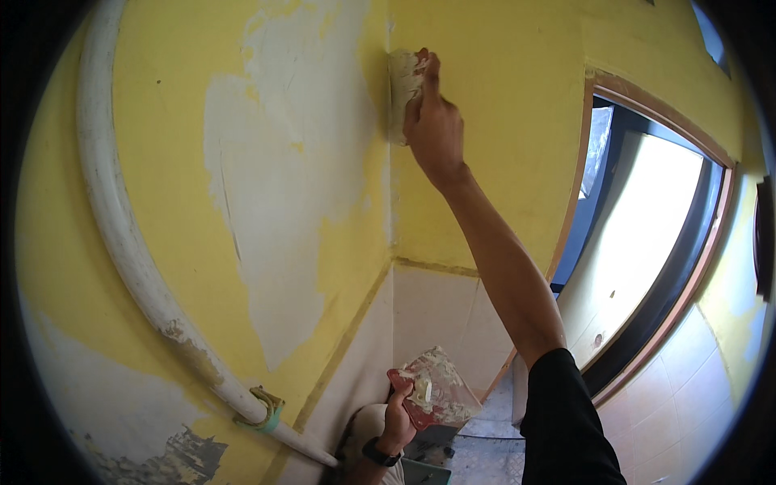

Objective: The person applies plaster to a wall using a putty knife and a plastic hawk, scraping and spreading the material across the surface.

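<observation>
The right hand [438, 133] grips a putty-caked scraper [401, 101] at the wall corner; the left hand [396, 420] clasps a red spreader [440, 392] below. Beyond — patched yellow wall [493, 129], tiles [432, 307], doorway frame [659, 113], white pipe [133, 218] — its top cut off; the scraper's handle mostly hidden.
</observation>
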Available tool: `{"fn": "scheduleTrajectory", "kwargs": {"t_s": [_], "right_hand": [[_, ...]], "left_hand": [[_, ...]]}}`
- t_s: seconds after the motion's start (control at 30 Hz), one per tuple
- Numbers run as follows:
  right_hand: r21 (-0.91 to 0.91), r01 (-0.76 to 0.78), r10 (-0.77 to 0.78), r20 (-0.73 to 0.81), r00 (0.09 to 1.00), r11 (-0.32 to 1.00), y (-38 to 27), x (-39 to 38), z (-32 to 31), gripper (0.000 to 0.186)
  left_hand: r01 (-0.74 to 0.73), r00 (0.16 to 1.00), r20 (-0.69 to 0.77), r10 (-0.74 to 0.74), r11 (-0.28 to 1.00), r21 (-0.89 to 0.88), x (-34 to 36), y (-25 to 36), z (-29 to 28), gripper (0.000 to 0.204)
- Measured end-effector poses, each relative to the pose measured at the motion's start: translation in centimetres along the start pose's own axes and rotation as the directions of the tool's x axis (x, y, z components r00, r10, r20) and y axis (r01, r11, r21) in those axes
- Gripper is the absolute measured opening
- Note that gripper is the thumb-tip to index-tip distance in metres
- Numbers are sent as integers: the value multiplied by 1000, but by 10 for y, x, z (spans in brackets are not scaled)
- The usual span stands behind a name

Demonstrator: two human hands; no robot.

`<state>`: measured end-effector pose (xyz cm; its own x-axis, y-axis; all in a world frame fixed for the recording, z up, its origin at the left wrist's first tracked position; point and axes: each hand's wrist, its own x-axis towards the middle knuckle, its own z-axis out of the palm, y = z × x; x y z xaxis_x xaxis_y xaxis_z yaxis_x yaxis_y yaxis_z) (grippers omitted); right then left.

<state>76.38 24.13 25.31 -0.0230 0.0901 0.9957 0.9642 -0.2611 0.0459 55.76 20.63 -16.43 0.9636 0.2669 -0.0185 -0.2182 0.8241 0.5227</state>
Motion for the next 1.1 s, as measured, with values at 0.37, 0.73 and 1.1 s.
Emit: {"fn": "scheduleTrajectory", "kwargs": {"t_s": [0.37,0.73,1.1], "right_hand": [[31,32,-27,-153,988,999,5,-37,15,64],[3,21,-19,-281,959,1000,12,52,-17,66],[133,-91,89,17,996,987,-9,94,-8,64]], "left_hand": [[5,1000,-13,-5,1000,7,3,1,-1,40],[-3,1000,-29,4,999,36,4,-2,-9,46],[34,999,9,-34,999,-14,6,-2,-10,45]]}}
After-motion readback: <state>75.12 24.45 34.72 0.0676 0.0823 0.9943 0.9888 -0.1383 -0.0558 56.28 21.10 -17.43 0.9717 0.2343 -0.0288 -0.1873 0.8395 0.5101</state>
